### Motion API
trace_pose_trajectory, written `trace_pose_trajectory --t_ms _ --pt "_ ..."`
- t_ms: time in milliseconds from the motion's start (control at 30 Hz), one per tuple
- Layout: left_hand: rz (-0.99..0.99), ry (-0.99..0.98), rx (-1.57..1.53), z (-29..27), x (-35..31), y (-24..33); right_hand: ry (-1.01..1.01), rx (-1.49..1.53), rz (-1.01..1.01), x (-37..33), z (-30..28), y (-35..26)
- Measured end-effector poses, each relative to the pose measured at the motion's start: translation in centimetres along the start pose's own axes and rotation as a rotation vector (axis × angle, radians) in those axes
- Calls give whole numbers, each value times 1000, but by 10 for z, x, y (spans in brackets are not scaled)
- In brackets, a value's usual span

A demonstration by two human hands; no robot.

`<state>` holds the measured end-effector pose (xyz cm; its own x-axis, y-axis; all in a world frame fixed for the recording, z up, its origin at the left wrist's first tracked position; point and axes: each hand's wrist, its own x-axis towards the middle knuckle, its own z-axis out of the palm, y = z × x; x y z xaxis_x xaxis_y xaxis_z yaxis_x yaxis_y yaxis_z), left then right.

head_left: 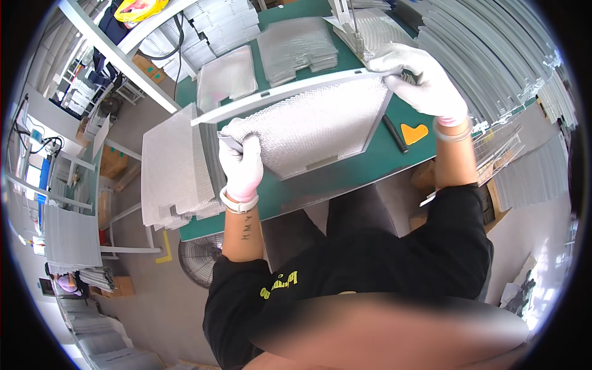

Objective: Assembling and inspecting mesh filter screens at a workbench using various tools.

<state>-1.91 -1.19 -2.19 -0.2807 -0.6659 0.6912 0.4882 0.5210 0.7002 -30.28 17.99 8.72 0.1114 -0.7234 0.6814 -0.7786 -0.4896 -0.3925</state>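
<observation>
We locate the silver, rectangular mesh panel with a textured face [314, 132] between our two hands, above the green tabletop [287, 202]. Its long axis runs from the left hand [242, 161] to the right hand [424, 79], slanting away from our body toward the right. The left hand is therefore nearer to us; the right hand is farther out, at the far right corner.

We note the grip at each end. The left hand is closed on the panel's left edge, with the thumb toward us, beside a small grey flat piece [230, 142]. The right hand has its fingers curled over the right end of the long, white, slotted strip [283, 92], which lies along the panel's far edge. The strip's left end projects beyond the left hand, on its far side. The panel is tilted, its lower edge toward our body; we cannot tell whether that edge touches the tabletop.

Below the right hand, a black cylindrical rod [394, 134] and a flat, orange, curved-edge plate [414, 134] lie near each other. Left of the left hand, we find a stack of pale, rectangular mesh sheets [176, 166].
</observation>
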Motion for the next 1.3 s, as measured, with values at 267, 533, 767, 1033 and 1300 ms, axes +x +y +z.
trace_pose_trajectory --t_ms 267,533,767,1033,1300 --pt "-155 -89 119 -1 21 46 -397 -206 64 37 -1 -39" --pt "47 135 9 13 18 15 -530 -151 -109 75 22 -46" --pt "196 341 12 26 24 5 -461 -325 -227 75 38 -42" --pt "229 390 125 36 27 -4 -437 -211 -135 81 40 -44" --pt "291 299 403 13 30 -19 -438 -261 -154 81 43 -42"
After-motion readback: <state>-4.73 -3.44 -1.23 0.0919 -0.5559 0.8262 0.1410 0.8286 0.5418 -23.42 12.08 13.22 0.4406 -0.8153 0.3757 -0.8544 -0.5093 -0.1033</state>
